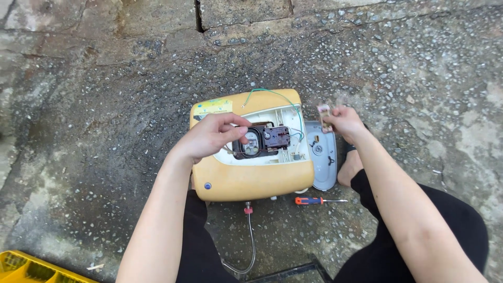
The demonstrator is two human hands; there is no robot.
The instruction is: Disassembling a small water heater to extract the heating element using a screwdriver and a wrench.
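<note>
The left hand [212,137], fingers pinched, touches the black thermostat [264,140] just right of it, while the right hand [341,121] holds a small part [324,116] farther right.

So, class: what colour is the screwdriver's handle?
Orange with a blue band, on the screwdriver; head view.

Bare forearms, black trousers

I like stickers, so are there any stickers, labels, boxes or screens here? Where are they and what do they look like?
Sticker: on the yellow heater's top left corner, a yellow rectangle with small green and red marks.
Round badge: low on the heater's front left, a tiny blue and white dot.
Small part in the right hand: pinkish and blurred; cannot tell if it bears a label.
No boxes or screens show.
</note>
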